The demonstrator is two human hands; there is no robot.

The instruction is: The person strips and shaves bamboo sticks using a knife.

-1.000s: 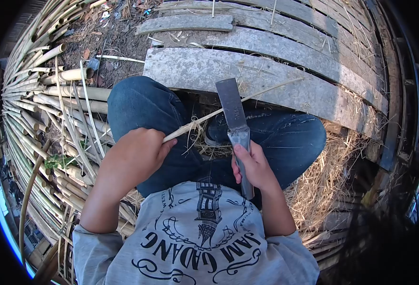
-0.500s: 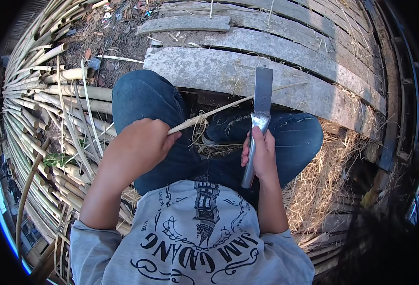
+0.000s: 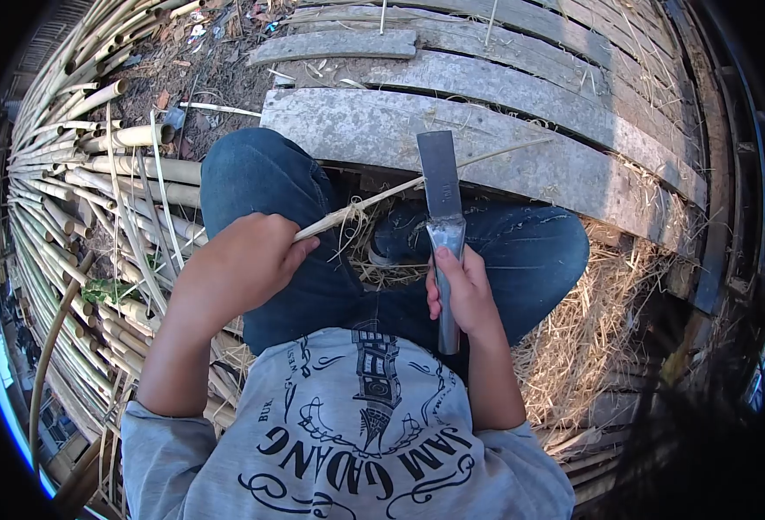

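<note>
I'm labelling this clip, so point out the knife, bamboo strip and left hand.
Knife [image 3: 439,184]: head view, middle of the blade.
Bamboo strip [image 3: 389,194]: head view, its thin middle stretch.
Left hand [image 3: 245,264]: head view, back of the hand.

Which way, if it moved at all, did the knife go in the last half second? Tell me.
Yes: judged against the wide front plank, the knife has shifted left in the view, toward the left hand.

The head view looks steeply down from above the wearer's shirt [image 3: 348,459], close over the left hand [image 3: 248,264] and right hand [image 3: 465,295], and forward past the planks' [image 3: 356,117] near edge. Its wide lens bows the bamboo poles [image 3: 48,251] along the left rim and leaves dark corners.
</note>
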